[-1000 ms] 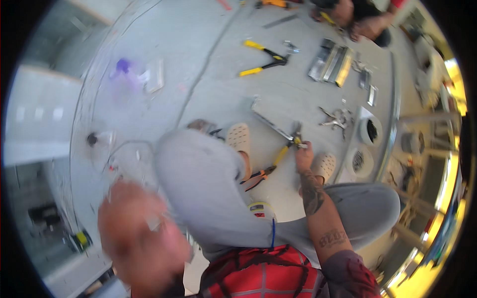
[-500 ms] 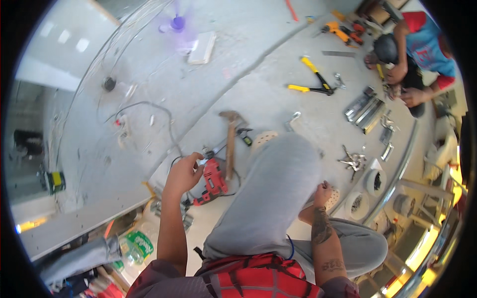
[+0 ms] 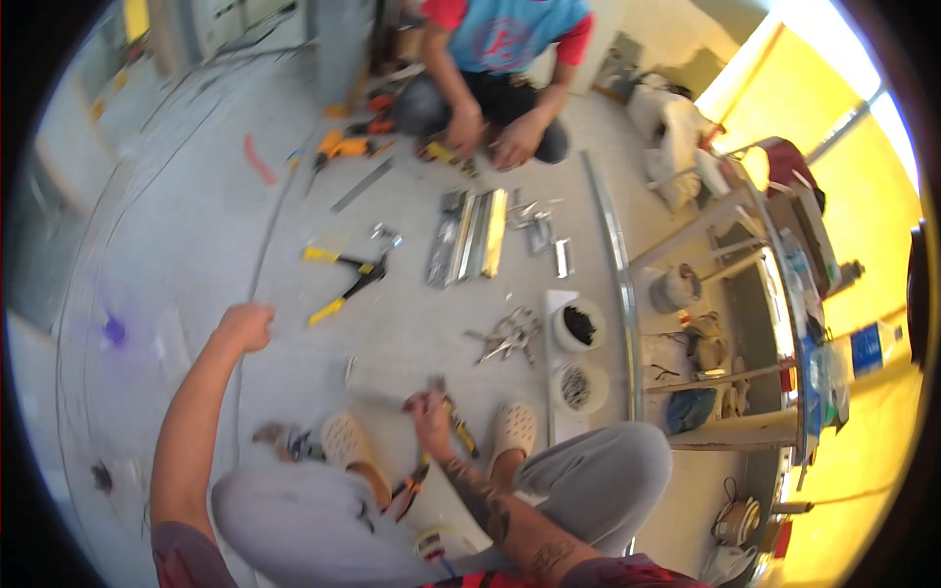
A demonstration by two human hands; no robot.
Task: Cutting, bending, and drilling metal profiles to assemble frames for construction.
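Observation:
My left hand [image 3: 245, 326] is curled into a fist over the floor, left of the yellow-handled tool [image 3: 348, 284] with long black jaws. Whatever the fist holds, if anything, is hidden. Between my knees, my right hand [image 3: 428, 419] has its fingers pressed together. Motion blur hides what is in them. Right beside it lie yellow-and-black pliers [image 3: 459, 429], and a red-and-black handled tool [image 3: 410, 490] is nearer to me. My feet wear cream clogs [image 3: 514, 429]. Ahead lie a cluster of metal clamps [image 3: 510, 335] and a stack of metal channels [image 3: 470, 235].
White tubs of dark screws [image 3: 578, 325] and grey fasteners [image 3: 575, 387] stand at the right, beside a long metal rail [image 3: 618, 265]. Across from me a co-worker [image 3: 500, 78] squats near an orange drill [image 3: 343, 147]. A cluttered wooden stand [image 3: 725, 426] is at far right.
The view has swung to the right, so the co-worker is now straight ahead. My left hand has left the red drill and closed; my right hand has moved from beside my clog to the pliers.

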